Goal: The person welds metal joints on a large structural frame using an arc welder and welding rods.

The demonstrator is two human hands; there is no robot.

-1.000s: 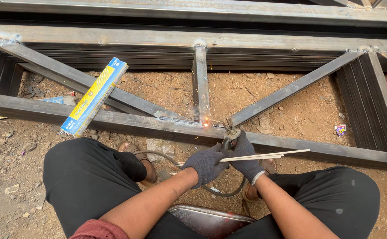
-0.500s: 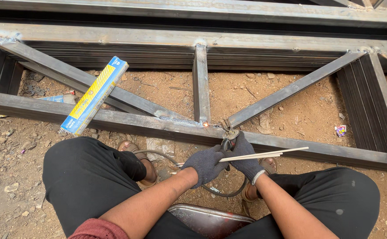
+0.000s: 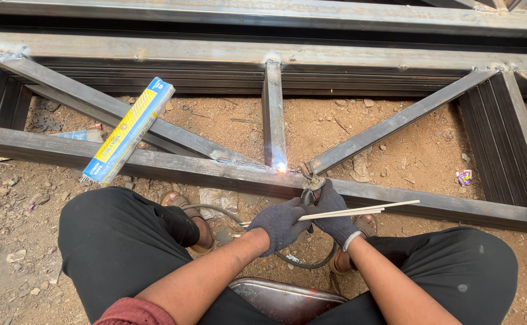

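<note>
Both gloved hands (image 3: 308,219) seemingly around electrode holder (image 3: 309,194)

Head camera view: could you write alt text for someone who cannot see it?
Two gloved hands, left hand and right hand, hold an electrode holder at a bright weld spark on a steel truss frame lying on dirt. Spare welding rods stick out rightwards; a blue and yellow box rests on the frame.

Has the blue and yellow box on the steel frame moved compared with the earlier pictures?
No. The blue and yellow box lies at the same spot, leaning across the near rail and the diagonal bar.
</note>
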